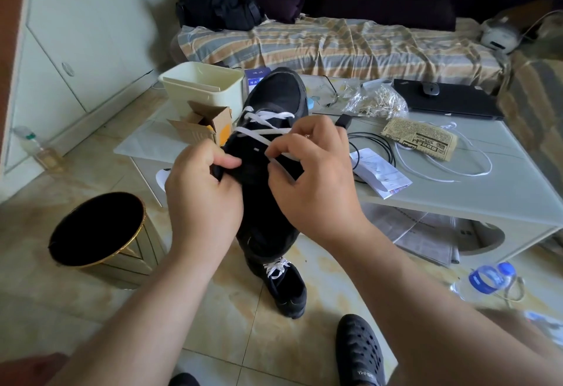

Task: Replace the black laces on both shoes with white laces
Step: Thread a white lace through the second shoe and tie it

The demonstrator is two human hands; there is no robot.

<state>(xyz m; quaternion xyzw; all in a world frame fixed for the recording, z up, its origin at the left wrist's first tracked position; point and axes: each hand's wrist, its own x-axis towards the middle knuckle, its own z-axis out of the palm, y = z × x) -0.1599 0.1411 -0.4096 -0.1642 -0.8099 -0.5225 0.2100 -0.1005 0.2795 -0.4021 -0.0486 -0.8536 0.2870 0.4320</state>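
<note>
Head view: left hand grips black shoe; right hand pinches white lace beside table edge

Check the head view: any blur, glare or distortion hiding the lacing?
Head view: soft daylight, no glare; wide-angle bending at the edges; the lace and shoe fairly sharp; both hands cover the lower eyelets; black upper shows little detail.

Counted two black shoes, two white laces fitted, one loose, my two hands.
</note>
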